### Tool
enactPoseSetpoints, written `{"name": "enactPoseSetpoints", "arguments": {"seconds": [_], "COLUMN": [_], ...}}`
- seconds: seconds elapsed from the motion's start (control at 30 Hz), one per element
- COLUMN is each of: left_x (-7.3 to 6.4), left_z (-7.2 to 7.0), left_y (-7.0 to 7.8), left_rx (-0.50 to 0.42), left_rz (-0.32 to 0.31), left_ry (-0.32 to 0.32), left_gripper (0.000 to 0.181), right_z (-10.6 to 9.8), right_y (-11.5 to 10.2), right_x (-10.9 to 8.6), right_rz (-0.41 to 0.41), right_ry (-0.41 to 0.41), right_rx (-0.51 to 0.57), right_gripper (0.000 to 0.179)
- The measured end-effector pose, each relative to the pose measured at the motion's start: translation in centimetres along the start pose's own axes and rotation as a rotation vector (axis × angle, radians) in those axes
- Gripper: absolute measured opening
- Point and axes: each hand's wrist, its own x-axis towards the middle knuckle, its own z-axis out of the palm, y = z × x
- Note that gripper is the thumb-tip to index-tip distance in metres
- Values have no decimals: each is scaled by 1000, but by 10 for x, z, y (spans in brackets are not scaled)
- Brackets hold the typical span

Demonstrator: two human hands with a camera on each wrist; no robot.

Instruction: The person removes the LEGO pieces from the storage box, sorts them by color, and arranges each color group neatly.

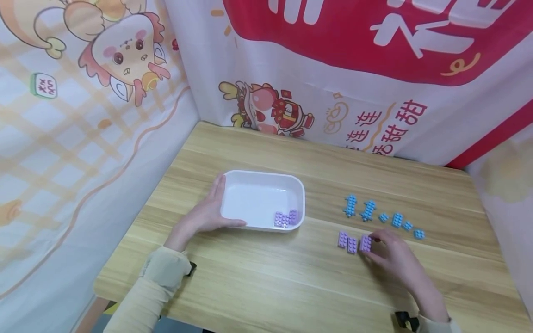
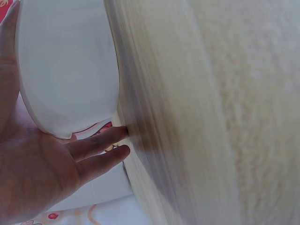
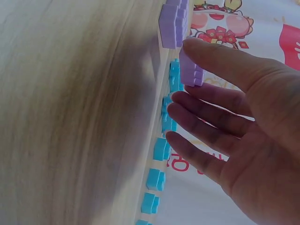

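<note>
A white plastic box (image 1: 262,200) stands on the table with a few purple building bricks (image 1: 282,219) in its right front corner. My left hand (image 1: 210,210) holds its left end, thumb along the front wall and fingers along the left side. In the left wrist view the box (image 2: 68,61) lies against that hand (image 2: 42,168). Over on the right, my right hand (image 1: 391,252) pinches a purple building brick (image 1: 366,243) between thumb and fingers. The right wrist view shows this brick (image 3: 190,70) at the thumb tip of the hand (image 3: 248,122). Two purple bricks (image 1: 347,243) lie just left of it.
Behind the right hand, several blue building bricks (image 1: 368,210) lie in a slanting row on the wooden table (image 1: 266,277). Printed cloth (image 1: 200,69) hangs along the table's back and left side.
</note>
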Motion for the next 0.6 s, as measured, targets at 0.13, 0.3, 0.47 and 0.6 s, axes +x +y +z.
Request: {"name": "enactPoseSetpoints", "arguments": {"seconds": [0.13,0.3,0.47,0.6], "left_x": [0,0,-1,0], "left_z": [1,0,0,0], "left_y": [-1,0,0,0], "left_rx": [0,-11,-18,-13], "left_rz": [0,3,2,2], "left_ry": [-2,-2,-1,0], "left_gripper": [161,160,160,161], "right_z": [1,5,8,9], "right_y": [3,7,9,10], "right_x": [0,1,1,1], "right_rz": [11,51,54,37], "right_ry": [-16,-75,-78,-69], "right_rx": [-20,-49,-60,-65], "right_gripper": [43,45,45,44]}}
